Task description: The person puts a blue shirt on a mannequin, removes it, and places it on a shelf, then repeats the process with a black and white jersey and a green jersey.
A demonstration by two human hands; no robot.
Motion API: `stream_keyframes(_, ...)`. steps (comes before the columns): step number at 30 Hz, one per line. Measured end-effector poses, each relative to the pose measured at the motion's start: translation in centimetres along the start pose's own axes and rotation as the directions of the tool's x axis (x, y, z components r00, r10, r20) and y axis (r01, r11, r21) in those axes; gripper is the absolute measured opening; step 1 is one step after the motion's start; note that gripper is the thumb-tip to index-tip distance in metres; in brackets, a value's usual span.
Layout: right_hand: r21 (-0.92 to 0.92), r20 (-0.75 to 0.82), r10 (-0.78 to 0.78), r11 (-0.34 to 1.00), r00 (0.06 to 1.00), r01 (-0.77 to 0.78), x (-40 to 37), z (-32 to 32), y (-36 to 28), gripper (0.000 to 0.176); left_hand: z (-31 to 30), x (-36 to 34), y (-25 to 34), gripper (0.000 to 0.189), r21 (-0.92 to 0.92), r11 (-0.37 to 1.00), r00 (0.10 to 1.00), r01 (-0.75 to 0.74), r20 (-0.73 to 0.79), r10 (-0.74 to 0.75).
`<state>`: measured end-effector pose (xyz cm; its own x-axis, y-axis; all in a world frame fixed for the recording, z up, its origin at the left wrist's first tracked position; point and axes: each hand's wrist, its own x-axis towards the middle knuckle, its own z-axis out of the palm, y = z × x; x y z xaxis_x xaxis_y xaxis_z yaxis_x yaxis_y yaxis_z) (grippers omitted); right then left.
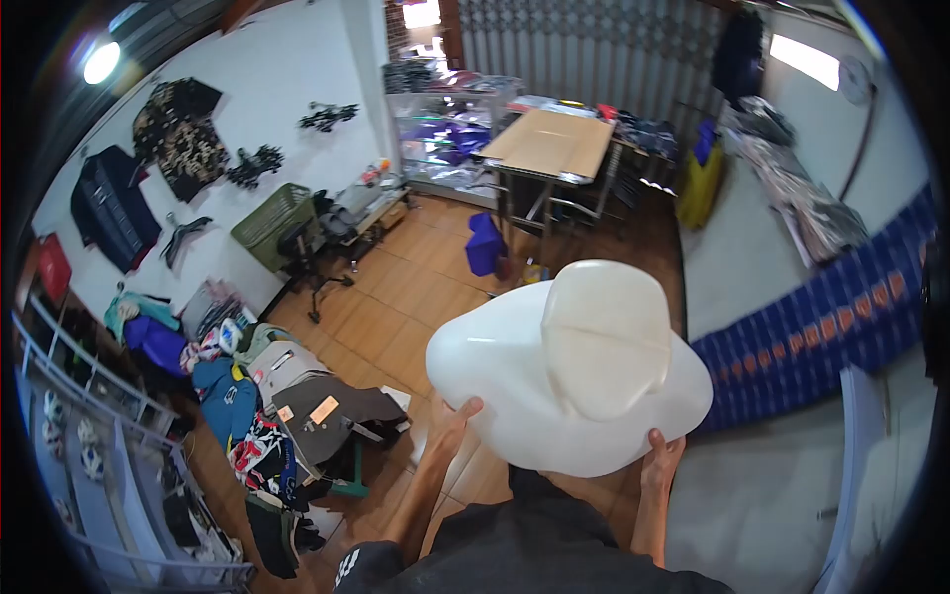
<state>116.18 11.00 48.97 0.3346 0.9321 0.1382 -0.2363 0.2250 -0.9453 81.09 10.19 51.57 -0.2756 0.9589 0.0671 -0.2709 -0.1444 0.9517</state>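
Note:
A large, glossy white moulded form (490,356), rounded like a mannequin torso, is held up in front of my body. A cream oval section with a crease down its middle (604,346) faces up toward me. My left hand (453,424) grips the form's lower left edge, its thumb on the white surface and its other fingers mostly hidden. Around the lower right edge is my right hand (663,459), thumb on the near side and fingers partly behind it. The form's underside is out of sight.
Folded clothes (317,406) are piled on the left beside a pale blue metal rack (119,465). Further off are a wooden-topped table (549,144), a purple container (485,245), a green basket (279,226) and glass shelves (445,144). A blue patterned cloth (821,332) hangs at right.

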Motion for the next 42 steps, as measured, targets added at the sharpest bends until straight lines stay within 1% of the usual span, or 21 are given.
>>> stream_keyframes(3, 0.004, 0.134, 0.073, 0.997, 0.988, -0.074, 4.7, 5.3, 2.7, 0.08, -4.0, 3.9, -1.5, 0.077, 0.08, 0.997, 0.991, -0.005, -0.135, 0.016)
stream_keyframes(5, 0.024, 0.202, 0.105, 0.993, 0.974, -0.112, 8.7, 9.0, 5.2, 0.08, -4.3, 6.5, -0.3, 0.077, 0.049, 0.998, 0.969, -0.033, -0.242, 0.044)
stream_keyframes(6, 0.012, 0.258, 0.142, 0.989, 0.956, -0.15, 10.2, 11.0, 5.6, 0.079, -4.8, 7.7, 0.0, 0.077, 0.052, 0.998, 0.958, -0.045, -0.28, 0.058)
stream_keyframes(9, 0.081, 0.366, 0.208, 0.964, 0.907, -0.253, 14.4, 17.2, 6.6, 0.077, -6.8, 10.6, 0.4, 0.081, 0.086, 0.996, 0.913, -0.026, -0.404, 0.058)
stream_keyframes(11, 0.065, 0.455, 0.243, 0.951, 0.857, -0.304, 17.6, 19.9, 9.0, 0.076, -8.1, 12.3, -0.4, 0.084, 0.083, 0.996, 0.869, -0.024, -0.491, 0.061)
stream_keyframes(12, 0.055, 0.496, 0.256, 0.944, 0.83, -0.324, 19.0, 21.4, 9.7, 0.075, -8.6, 13.1, -0.4, 0.089, 0.028, 0.999, 0.862, -0.039, -0.504, 0.048)
stream_keyframes(15, -0.038, 0.607, 0.282, 0.944, 0.743, -0.328, 22.4, 26.2, 10.8, 0.079, -10.3, 15.7, -0.9, 0.091, -0.02, 0.997, 0.803, -0.076, -0.594, 0.049)
stream_keyframes(19, -0.093, 0.65, 0.281, 0.951, 0.706, -0.294, 26.1, 32.7, 13.3, 0.077, -12.7, 20.7, -0.9, 0.093, -0.017, 0.996, 0.743, -0.09, -0.667, 0.056)
stream_keyframes(22, -0.082, 0.656, 0.26, 0.958, 0.708, -0.275, 29.1, 37.8, 15.4, 0.073, -15.3, 26.0, -0.4, 0.092, -0.043, 0.994, 0.767, -0.097, -0.64, 0.047)
stream_keyframes(25, -0.061, 0.623, 0.252, 0.959, 0.74, -0.276, 31.9, 43.1, 17.9, 0.071, -19.5, 32.4, -0.3, 0.089, 0.024, 0.996, 0.808, -0.089, -0.583, 0.086)
stream_keyframes(26, -0.06, 0.608, 0.246, 0.962, 0.755, -0.265, 33.0, 44.7, 18.8, 0.07, -20.7, 34.8, -0.3, 0.086, 0.033, 0.993, 0.811, -0.116, -0.573, 0.114)
stream_keyframes(27, -0.062, 0.593, 0.242, 0.965, 0.768, -0.256, 34.0, 46.3, 19.4, 0.07, -21.9, 37.1, -0.1, 0.086, 0.031, 0.993, 0.827, -0.111, -0.551, 0.11)
stream_keyframes(30, 0.003, 0.563, 0.193, 0.972, 0.803, -0.236, 36.5, 51.4, 21.1, 0.068, -25.2, 43.6, 1.3, 0.087, 0.026, 0.993, 0.855, -0.112, -0.508, 0.11)
stream_keyframes(32, 0.029, 0.555, 0.189, 0.969, 0.81, -0.245, 38.0, 54.9, 21.9, 0.069, -27.3, 47.8, 2.0, 0.088, 0.027, 0.993, 0.876, -0.116, -0.468, 0.115)
stream_keyframes(35, 0.06, 0.497, 0.207, 0.961, 0.843, -0.271, 39.6, 58.3, 23.9, 0.071, -29.1, 52.5, 3.3, 0.088, 0.026, 0.995, 0.895, -0.099, -0.435, 0.1)
stream_keyframes(39, 0.146, 0.442, 0.179, 0.952, 0.879, -0.268, 42.9, 64.4, 26.8, 0.074, -30.7, 59.5, 5.5, 0.087, 0.07, 0.991, 0.906, -0.115, -0.403, 0.133)
stream_keyframes(40, 0.151, 0.457, 0.167, 0.953, 0.874, -0.261, 44.1, 65.8, 27.5, 0.075, -31.2, 61.2, 5.7, 0.087, 0.067, 0.993, 0.902, -0.098, -0.416, 0.117)
stream_keyframes(42, 0.156, 0.455, 0.164, 0.953, 0.876, -0.26, 46.5, 69.0, 28.7, 0.076, -32.8, 65.1, 5.6, 0.086, 0.069, 0.992, 0.912, -0.107, -0.391, 0.126)
